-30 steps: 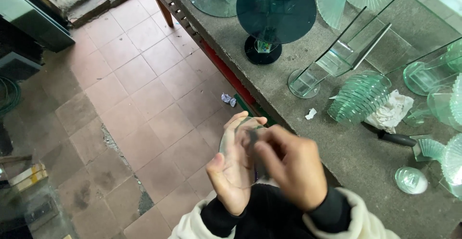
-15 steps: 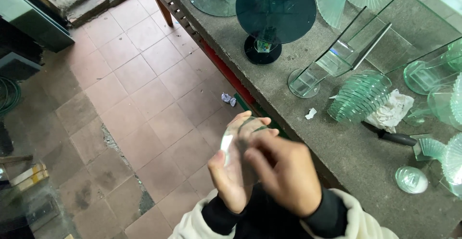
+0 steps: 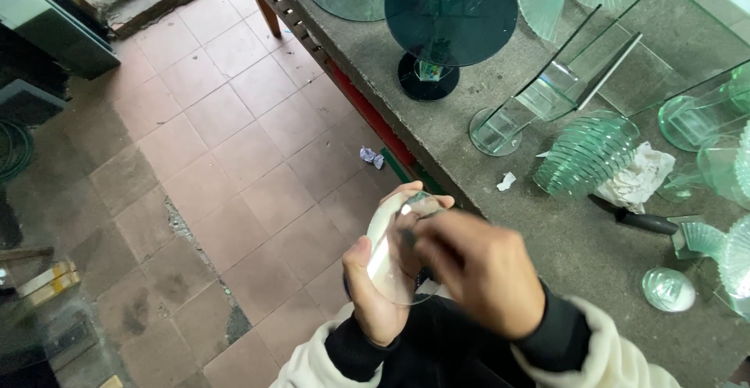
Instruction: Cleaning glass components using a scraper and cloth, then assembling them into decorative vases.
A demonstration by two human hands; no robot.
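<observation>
Down at six o'clock, left hand [image 3: 375, 294] cupped behind a round clear glass disc [image 3: 398, 247], thumb on the near edge and fingertips curled over the top rim, holding it upright above the tiled floor [image 3: 195, 146]. Right hand [image 3: 476, 275] just at three o'clock of the disc, blurred, fingers pressed against its face; impossible to tell whether pinching or merely rubbing. Both wrists in black cuffs under cream sleeves [image 3: 609, 357]. Off toward one o'clock, on the grey concrete worktop [image 3: 562, 239]: a fanned stack of greenish glass pieces [image 3: 586, 153] beside a crumpled white rag [image 3: 644, 173], a black-handled tool [image 3: 637, 220] just below them. At twelve o'clock, a dark round glass stand [image 3: 449, 13] on a black base. Near three o'clock, a small glass dome [image 3: 668, 289] lying alone. On the floor close to the worktop's edge, a crumpled scrap of paper [image 3: 371, 156].
</observation>
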